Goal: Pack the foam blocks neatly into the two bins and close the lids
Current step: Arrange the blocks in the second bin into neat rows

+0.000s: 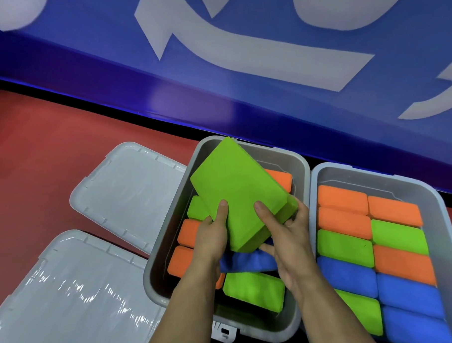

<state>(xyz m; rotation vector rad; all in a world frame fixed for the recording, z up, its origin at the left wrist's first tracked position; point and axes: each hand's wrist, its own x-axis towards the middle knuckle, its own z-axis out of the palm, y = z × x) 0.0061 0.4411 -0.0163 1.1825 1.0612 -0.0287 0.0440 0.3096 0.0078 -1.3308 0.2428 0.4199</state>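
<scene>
Fingers of both my hands are curled round the near end of a big green foam block (238,195) — left hand (213,231) with its thumb on the top face, right hand (285,233) with thumb on top and the other fingers wrapped under the right edge. I hold it tilted over the left bin (158,280), not yet set down.

Nearest to me, under my wrists, that bin holds a green block (254,289) at the front, a blue one (244,261) lying askew behind it, orange blocks (184,247) down the left side and another orange one (280,179) at the back. It looks only partly filled and untidy — I judge the blue one needs straightening.

To my right, the second bin (448,222) looks full: two tidy rows of orange, green and blue blocks, level with each other.

Both lids (67,291) lie off to the left on the red floor (39,150), one nearer, one (127,193) farther. So closing is all still to do.

Beyond stands a blue wall (249,94) with white lettering.
</scene>
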